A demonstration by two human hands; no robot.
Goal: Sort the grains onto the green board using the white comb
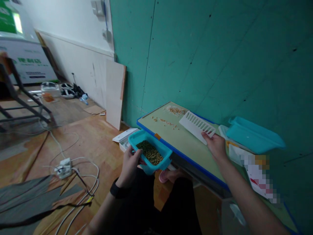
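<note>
My left hand [130, 163] grips the near left rim of a turquoise plastic basket [149, 168] just off the table's front edge. Inside it lie dark green beans [144, 145] and pale yellowish beans [155, 156]. My right hand [216, 147] is closed on one end of a white slotted plastic tray [194, 126], tilted over the tabletop. Beyond the tray, loose beans [176, 111] form a patch near the far corner of the table [193, 147], with a thinner line of beans [166, 122] closer to me.
Another turquoise basket [254, 135] rests at the table's right by the green wall [207, 49], near a partly blurred white packet [259, 179]. A board [114, 94] leans on the wall. Cables and a power strip [64, 168] lie on the floor at left.
</note>
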